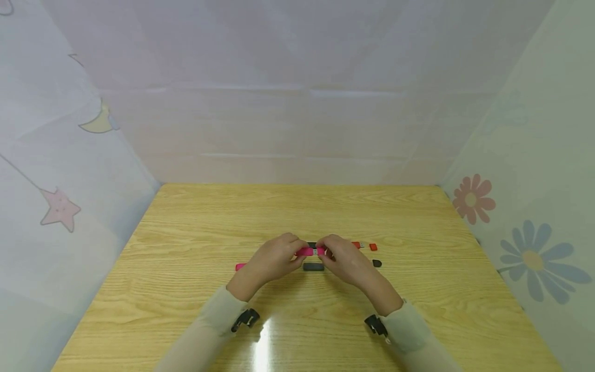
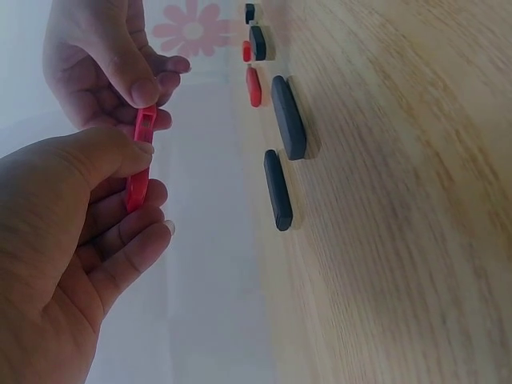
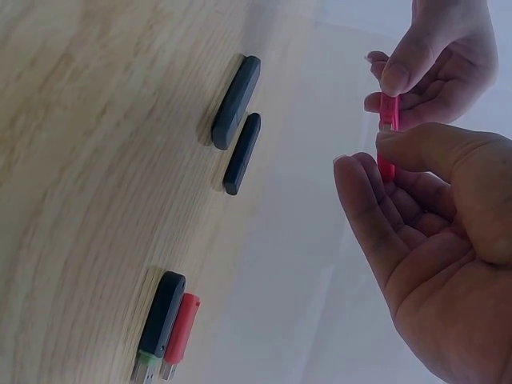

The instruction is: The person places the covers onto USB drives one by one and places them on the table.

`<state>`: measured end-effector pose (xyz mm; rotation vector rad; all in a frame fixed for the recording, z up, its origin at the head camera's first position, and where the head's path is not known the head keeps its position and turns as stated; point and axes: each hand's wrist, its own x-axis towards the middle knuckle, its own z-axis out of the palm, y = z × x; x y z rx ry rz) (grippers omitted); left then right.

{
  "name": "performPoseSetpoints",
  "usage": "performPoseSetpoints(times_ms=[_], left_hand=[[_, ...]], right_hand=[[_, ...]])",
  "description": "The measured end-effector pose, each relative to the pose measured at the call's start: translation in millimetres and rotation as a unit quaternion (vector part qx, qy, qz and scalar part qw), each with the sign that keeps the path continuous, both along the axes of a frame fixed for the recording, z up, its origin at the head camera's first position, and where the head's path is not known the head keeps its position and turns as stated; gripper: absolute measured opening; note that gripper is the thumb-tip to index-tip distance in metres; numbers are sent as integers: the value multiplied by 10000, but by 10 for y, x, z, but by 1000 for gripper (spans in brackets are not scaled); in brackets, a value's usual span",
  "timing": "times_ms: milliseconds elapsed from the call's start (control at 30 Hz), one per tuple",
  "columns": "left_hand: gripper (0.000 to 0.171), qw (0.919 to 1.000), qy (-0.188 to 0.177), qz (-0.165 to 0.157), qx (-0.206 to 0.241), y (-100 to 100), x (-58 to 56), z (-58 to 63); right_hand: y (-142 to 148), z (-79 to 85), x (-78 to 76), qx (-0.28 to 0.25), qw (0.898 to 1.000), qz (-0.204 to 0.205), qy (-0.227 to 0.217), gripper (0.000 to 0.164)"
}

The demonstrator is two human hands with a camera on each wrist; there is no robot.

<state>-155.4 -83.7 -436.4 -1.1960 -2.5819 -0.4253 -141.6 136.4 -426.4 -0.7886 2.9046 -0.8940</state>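
Between both hands, above the table, is a pink USB stick (image 1: 304,252). My left hand (image 1: 274,261) pinches its body between thumb and fingers. At the other end my right hand (image 1: 346,262) pinches the pink cap (image 1: 322,251), and a bit of the metal plug shows between cap and body. Below the hands lie two dark USB sticks, one nearer (image 1: 313,267) and one behind (image 1: 312,245), mostly covered in the head view. In the right wrist view, a black USB stick (image 3: 166,312) with a green part by its plug lies beside a red USB stick (image 3: 182,326), both plugs bare.
On the right of the wooden table (image 1: 209,217) lie a small red cap (image 1: 373,247) and a black cap (image 1: 377,263). A pink piece (image 1: 239,266) shows beside the left wrist, partly hidden. Fabric walls (image 1: 279,129) enclose the table's back and sides.
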Motion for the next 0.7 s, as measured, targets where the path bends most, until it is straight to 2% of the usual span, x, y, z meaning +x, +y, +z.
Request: performPoseSetpoints(times_ms=[700], left_hand=[[16, 9999, 64, -93, 2, 21, 12, 2]], right_hand=[[-15, -24, 8, 13, 10000, 66, 27, 11]])
